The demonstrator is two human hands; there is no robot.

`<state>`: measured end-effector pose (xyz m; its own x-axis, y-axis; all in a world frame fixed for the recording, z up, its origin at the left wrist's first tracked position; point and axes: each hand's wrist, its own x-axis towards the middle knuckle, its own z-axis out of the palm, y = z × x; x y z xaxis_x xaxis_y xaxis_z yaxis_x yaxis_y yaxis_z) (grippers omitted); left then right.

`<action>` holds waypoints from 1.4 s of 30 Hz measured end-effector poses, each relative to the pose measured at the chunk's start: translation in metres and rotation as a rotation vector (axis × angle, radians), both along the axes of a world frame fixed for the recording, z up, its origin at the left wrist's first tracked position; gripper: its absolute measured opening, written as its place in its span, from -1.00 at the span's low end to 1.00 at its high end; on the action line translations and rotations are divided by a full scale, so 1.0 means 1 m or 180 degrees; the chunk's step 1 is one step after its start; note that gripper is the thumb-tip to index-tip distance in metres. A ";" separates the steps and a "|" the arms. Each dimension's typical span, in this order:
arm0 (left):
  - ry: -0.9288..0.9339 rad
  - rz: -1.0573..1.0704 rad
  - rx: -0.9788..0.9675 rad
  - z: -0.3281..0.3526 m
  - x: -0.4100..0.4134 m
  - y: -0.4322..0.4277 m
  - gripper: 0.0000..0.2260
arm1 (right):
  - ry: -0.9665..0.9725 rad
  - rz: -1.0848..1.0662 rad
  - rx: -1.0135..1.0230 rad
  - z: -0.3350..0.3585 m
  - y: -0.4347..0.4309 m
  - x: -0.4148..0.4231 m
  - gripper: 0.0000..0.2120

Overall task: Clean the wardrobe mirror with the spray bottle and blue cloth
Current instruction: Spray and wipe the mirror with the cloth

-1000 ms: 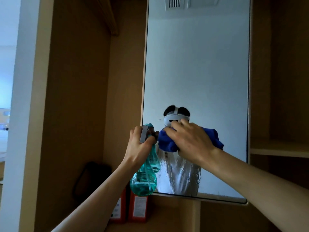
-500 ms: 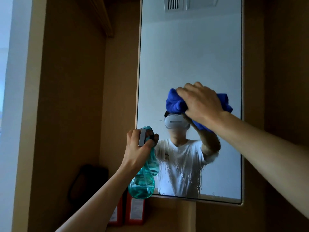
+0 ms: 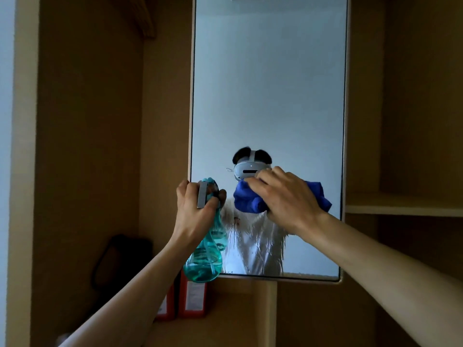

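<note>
Since half a second ago the right hand (image 3: 283, 199) and its bunched blue microfibre cloth (image 3: 246, 200) have come back down the glass, from mid-height to the lower third of the tall rectangular wardrobe mirror (image 3: 268, 96); the left hand (image 3: 193, 210) stays by the mirror's left edge. Right fingers curl over the cloth and hold it against the glass, with cloth sticking out on both sides of the hand. The left hand grips the neck and grey trigger head of the translucent teal plastic spray bottle (image 3: 206, 261); the bottle hangs tilted, its belly overlaps the mirror's lower-left corner, and liquid pools at its bottom. Cannot tell if the bottle touches the frame. There is a small gap between bottle head and cloth, and a narrow strip of glass between the cloth and the right frame edge. Above the hand the glass runs open to the top of view. Wet run marks (image 3: 253, 249) streak from under the cloth down to the bottom edge. A light wooden shelf (image 3: 400, 207) sits just right of the frame. Two upright red boxes (image 3: 193, 299) stand on the ledge below the bottle. A dark blurred object (image 3: 120, 261) sits at lower left, not identifiable
</note>
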<state>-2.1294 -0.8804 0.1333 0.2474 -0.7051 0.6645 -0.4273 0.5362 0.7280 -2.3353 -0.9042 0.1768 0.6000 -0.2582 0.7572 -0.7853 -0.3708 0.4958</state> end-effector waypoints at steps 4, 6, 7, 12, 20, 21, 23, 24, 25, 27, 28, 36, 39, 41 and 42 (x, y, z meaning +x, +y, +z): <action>0.0039 -0.0015 0.0005 0.001 -0.002 0.001 -0.65 | -0.0233 -0.0051 -0.0058 0.026 0.003 -0.004 -0.52; 0.0100 -0.0039 0.0010 0.001 -0.002 0.001 -0.62 | -0.0386 -0.0113 -0.0174 0.046 0.005 -0.009 -0.53; 0.0116 -0.0039 0.0015 0.001 -0.002 0.002 -0.57 | -0.0478 -0.0139 -0.0266 0.056 0.005 -0.014 -0.53; 0.0190 0.0003 -0.0049 -0.002 -0.002 -0.002 -0.53 | -0.0696 -0.0237 -0.0389 0.079 0.001 -0.033 -0.51; 0.0230 -0.0002 -0.0167 -0.007 -0.008 -0.004 -0.64 | -0.0481 -0.0016 -0.0285 0.019 -0.009 -0.042 -0.56; 0.0247 0.0003 -0.0175 -0.008 -0.009 -0.004 -0.61 | -0.0457 0.0003 -0.0243 0.010 -0.009 -0.043 -0.53; 0.0265 0.0009 -0.0199 -0.009 -0.008 -0.005 -0.61 | -0.0369 0.0026 -0.0137 -0.009 -0.009 -0.045 -0.48; 0.0253 0.0011 -0.0201 -0.010 -0.007 -0.005 -0.64 | -0.0319 0.0040 -0.0076 -0.017 -0.009 -0.047 -0.49; 0.0235 0.0014 -0.0194 -0.011 -0.006 -0.005 -0.66 | -0.0272 0.0061 -0.0033 -0.024 -0.007 -0.048 -0.51; 0.0208 0.0016 -0.0177 -0.011 -0.005 -0.005 -0.66 | -0.0166 0.0069 0.0008 -0.031 -0.009 -0.050 -0.56; 0.0192 0.0025 -0.0180 -0.011 -0.005 -0.004 -0.64 | -0.0133 0.0073 0.0044 -0.030 -0.009 -0.051 -0.56; 0.0054 0.0162 -0.0129 -0.009 -0.008 -0.001 -0.59 | -0.0511 -0.0238 -0.0274 0.046 -0.003 -0.072 -0.52; 0.0077 0.0160 -0.0119 -0.008 -0.009 -0.003 -0.62 | -0.0603 -0.0325 -0.0314 0.076 0.000 -0.082 -0.52; 0.0092 0.0172 -0.0137 -0.009 -0.011 -0.005 -0.62 | -0.0637 -0.0291 -0.0263 0.082 0.000 -0.086 -0.51; 0.0093 0.0193 -0.0153 -0.010 -0.011 -0.006 -0.61 | -0.0618 -0.0264 -0.0240 0.080 -0.001 -0.087 -0.50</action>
<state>-2.1409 -0.8868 0.1235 0.3086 -0.6556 0.6892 -0.4389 0.5446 0.7147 -2.4225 -0.9056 0.2565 0.4201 -0.2388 0.8755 -0.8950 -0.2686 0.3562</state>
